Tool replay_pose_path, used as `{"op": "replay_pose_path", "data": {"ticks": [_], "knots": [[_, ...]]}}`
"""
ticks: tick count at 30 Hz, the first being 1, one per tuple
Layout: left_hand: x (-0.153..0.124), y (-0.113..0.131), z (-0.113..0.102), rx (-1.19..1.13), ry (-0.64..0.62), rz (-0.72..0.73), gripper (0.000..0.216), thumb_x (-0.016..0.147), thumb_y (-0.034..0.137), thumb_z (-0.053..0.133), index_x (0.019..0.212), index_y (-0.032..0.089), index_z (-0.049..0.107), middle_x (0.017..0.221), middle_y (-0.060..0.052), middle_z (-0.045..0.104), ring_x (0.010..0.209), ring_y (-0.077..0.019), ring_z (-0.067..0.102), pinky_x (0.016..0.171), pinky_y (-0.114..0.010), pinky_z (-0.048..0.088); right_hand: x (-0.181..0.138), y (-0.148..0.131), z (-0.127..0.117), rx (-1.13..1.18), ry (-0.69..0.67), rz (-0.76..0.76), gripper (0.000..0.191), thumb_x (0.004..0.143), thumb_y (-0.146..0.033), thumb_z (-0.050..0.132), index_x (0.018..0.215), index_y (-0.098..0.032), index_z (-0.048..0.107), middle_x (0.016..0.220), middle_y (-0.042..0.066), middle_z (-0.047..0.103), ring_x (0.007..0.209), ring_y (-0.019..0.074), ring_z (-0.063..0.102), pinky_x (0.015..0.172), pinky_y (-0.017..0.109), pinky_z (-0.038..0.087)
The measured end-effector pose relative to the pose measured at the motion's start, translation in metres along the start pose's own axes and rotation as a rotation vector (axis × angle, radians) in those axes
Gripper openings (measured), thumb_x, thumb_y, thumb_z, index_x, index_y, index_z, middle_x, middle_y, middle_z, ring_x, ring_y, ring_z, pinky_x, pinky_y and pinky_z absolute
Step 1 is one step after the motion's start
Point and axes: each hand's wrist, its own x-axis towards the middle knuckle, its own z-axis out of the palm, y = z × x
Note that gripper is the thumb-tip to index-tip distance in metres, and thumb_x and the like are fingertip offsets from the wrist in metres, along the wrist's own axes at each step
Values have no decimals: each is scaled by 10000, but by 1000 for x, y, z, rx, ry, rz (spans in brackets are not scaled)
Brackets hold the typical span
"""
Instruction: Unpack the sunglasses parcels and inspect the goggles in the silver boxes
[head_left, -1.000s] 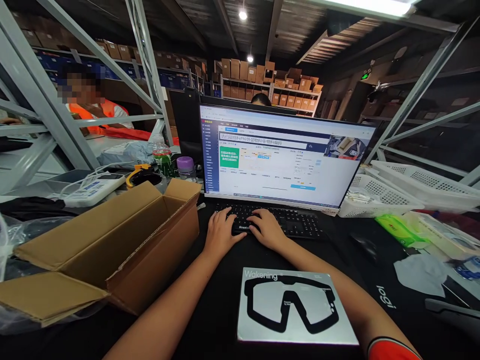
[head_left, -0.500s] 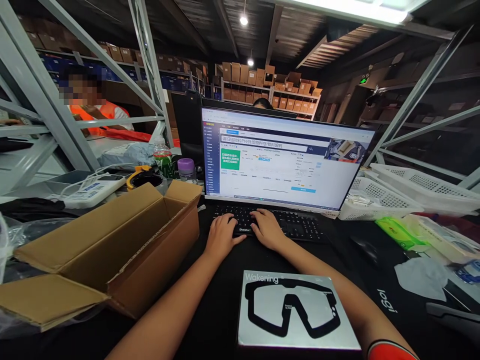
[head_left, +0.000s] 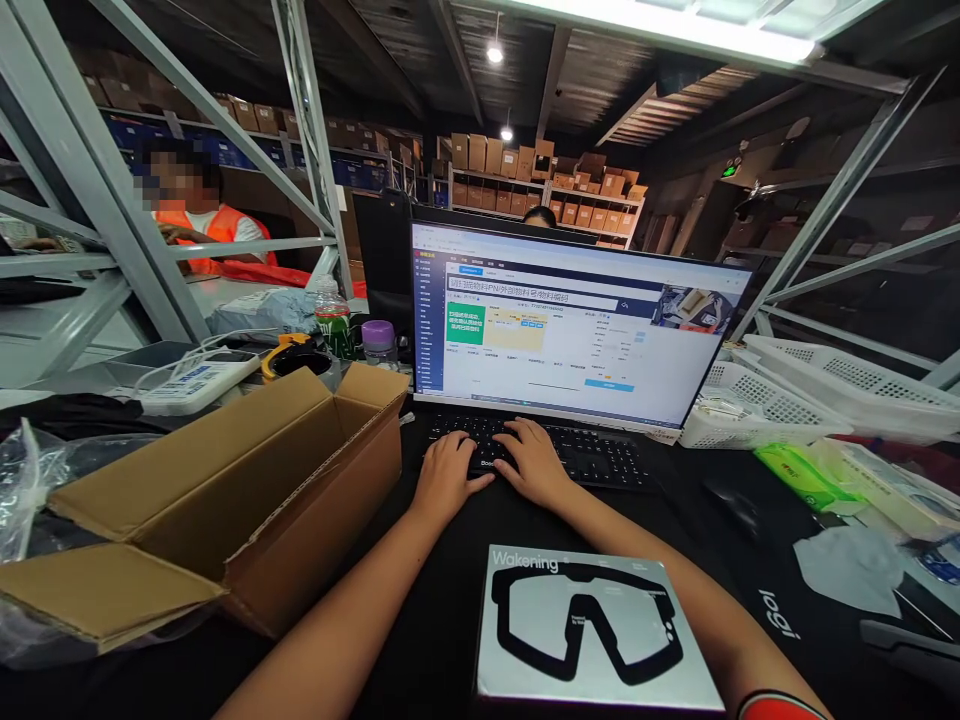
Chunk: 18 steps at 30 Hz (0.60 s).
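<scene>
Both my hands rest on a black keyboard (head_left: 600,456) below the monitor (head_left: 555,330). My left hand (head_left: 446,475) lies over the keyboard's left part, fingers stretched onto the keys and thumb pointing right. Just beside it, my right hand (head_left: 534,465) spreads its fingers over the middle keys. Neither holds anything. Between my forearms, close to me, lies a silver box (head_left: 592,630) printed with black goggles and the word "Wakening". On the left an open cardboard box (head_left: 315,530) stands with its flaps folded out.
White perforated baskets (head_left: 847,385) stand at the right, behind a green packet (head_left: 806,478). A dark mouse (head_left: 731,508) lies on the black mat. Behind the cardboard box are a purple-lidded jar (head_left: 379,343) and a tape roll (head_left: 296,358). A person in an orange vest (head_left: 217,225) sits beyond the metal frame.
My view has shifted slightly. A pale yellow panel now shows on the screen beside the green one. My right hand's fingers have moved a little over the keys.
</scene>
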Motion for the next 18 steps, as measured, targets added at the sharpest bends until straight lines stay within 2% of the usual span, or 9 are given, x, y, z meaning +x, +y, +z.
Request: {"op": "replay_pose_path", "data": {"ticks": [4,6,9,13,15,18], "knots": [[0,0,1,0,-7,-3,379,781,361,806,1080,200,638,1247,-143,616,1186,-335,592,1012,-502,497,2,-2,2,-30,-25,-18,398,946,-498,635,1259,-265,712,1413,144,547,1422,369,369,1206,610,241],[0,0,1,1,-9,-2,379,782,368,804,1080,204,637,1244,-139,617,1185,-333,590,1014,-503,494,2,-2,2,-37,-21,-7,375,951,-494,629,1246,-280,717,1359,133,588,1394,359,397,1212,620,213],[0,-1,1,4,-11,0,382,769,374,814,1067,216,634,1236,-123,620,1172,-325,594,1014,-495,495,3,-2,1,-27,-5,25,389,1000,-357,561,1366,-244,625,1198,126,680,1292,314,500,1208,601,233],[0,-1,0,5,-13,3,368,778,373,807,1065,222,633,1236,-115,625,1157,-315,599,1001,-489,503,3,1,-1,15,40,72,476,1007,-157,416,1480,-157,466,1094,113,728,1133,238,616,1189,526,319],[0,-1,0,8,-13,2,368,779,372,808,1066,220,636,1244,-120,625,1164,-319,597,1002,-492,503,1,3,-1,26,60,78,488,963,-124,464,1448,-173,485,1121,100,727,1151,229,618,1193,513,323],[-1,-1,0,11,-19,2,374,771,366,820,1064,220,640,1248,-120,624,1177,-326,596,1013,-492,499,-2,6,0,20,78,62,567,850,-174,664,1399,-188,522,1365,128,627,1351,289,493,1214,552,279]]}}
